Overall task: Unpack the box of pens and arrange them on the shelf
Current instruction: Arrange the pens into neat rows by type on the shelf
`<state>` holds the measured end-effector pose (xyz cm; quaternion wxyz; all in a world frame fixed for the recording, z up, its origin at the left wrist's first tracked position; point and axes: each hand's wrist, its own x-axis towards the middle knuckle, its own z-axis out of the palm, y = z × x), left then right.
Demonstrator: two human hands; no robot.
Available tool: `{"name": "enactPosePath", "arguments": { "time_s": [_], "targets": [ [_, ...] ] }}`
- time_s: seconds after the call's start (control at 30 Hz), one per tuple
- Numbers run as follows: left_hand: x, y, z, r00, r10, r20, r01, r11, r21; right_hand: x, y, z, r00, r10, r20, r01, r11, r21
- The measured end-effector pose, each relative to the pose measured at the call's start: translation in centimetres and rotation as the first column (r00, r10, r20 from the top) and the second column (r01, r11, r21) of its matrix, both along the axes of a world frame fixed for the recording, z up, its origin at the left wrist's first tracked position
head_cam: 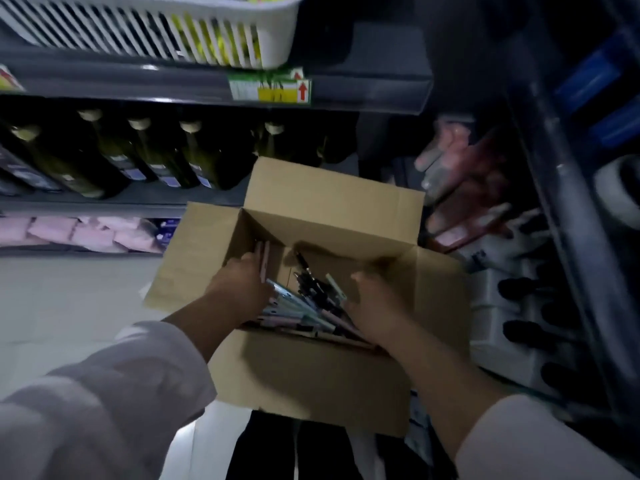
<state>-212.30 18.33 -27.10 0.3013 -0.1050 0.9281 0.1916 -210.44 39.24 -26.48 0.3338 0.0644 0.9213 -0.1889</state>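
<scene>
Unpacking looks barely begun: the open cardboard box [311, 368] sits near centre with a heap of pens [304, 303] inside, and none show on a shelf. The left grip [239, 285] seems curled round a few pens by the box's left wall. The right grip [374, 303] is sunk among them, fingers hidden, so I cannot tell its hold. Far left, dark bottles [104, 157] fill one shelf [138, 199] — a white basket [149, 29] crowds the one above.

The person is wearing a loose white fabric left sleeve [104, 403] and a matching white right sleeve [540, 445].
</scene>
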Motion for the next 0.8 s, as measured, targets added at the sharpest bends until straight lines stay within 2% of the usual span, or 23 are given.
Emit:
{"name": "enactPosePath", "arguments": {
  "time_s": [0.13,0.37,0.57,0.63,0.73,0.8],
  "targets": [
    [-2.0,0.6,-5.2,0.996,0.059,0.059,-0.057,0.998,-0.034,-2.2,-0.6,-5.3,0.999,-0.020,0.042,0.021,0.999,-0.026],
    [-4.1,2.1,-11.1,0.992,0.079,0.095,-0.079,0.997,-0.004,-4.0,-1.6,-13.3,0.997,-0.045,0.056,0.043,0.998,0.036],
    [-5.1,2.6,-14.7,0.996,0.082,0.042,-0.076,0.988,-0.133,-3.8,-2.5,-16.5,0.998,-0.040,0.053,0.039,0.999,0.016],
    [-5.3,2.4,-15.8,0.994,0.104,0.033,-0.099,0.987,-0.126,-3.7,-2.7,-17.0,0.999,-0.026,0.038,0.026,1.000,0.006],
    [-5.1,2.6,-16.6,1.000,0.007,0.015,-0.005,0.992,-0.123,-4.2,-2.6,-17.3,0.999,0.010,0.040,-0.010,1.000,0.001],
    [-5.0,2.8,-17.0,1.000,0.000,-0.003,-0.001,0.991,-0.131,-4.5,-2.6,-17.6,0.996,-0.006,0.084,0.009,0.999,-0.039]
  ]
}}
